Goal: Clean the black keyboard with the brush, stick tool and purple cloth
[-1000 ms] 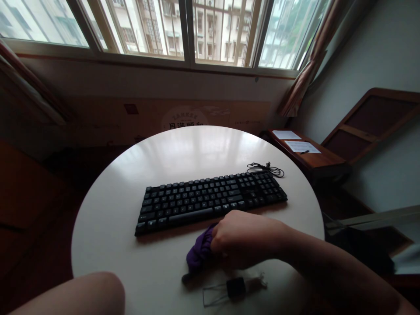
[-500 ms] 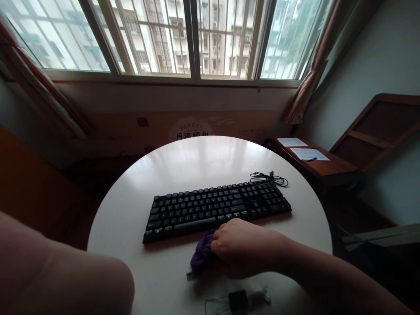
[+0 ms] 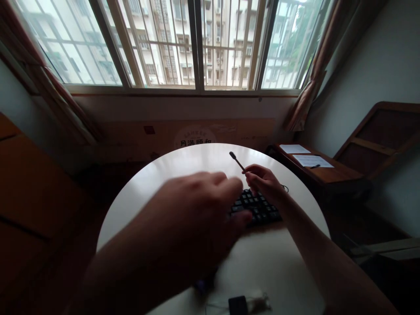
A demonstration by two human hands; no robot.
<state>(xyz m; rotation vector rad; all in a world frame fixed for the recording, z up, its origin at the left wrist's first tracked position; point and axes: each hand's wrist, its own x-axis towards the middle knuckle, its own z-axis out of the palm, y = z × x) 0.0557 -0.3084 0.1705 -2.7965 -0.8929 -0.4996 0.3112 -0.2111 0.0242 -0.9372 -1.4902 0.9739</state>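
My right hand hovers over the right end of a black keyboard on a round white table. Its fingers are pinched on a thin dark-tipped stick, perhaps a small brush, that points up and to the left. My left hand is raised close to the camera and smeared by motion. It hides most of the keyboard, and whether it is open or closed does not show. A sliver of purple cloth peeks out below the left forearm on the table.
A small black object with clear plastic lies at the table's near edge. A low wooden side table with papers stands to the right. A barred window fills the far wall, with a cardboard sheet beneath it.
My right hand left the purple cloth and rose to the keyboard's right end, now holding the thin stick. My left hand swung up across the view. The camera tilted upward.
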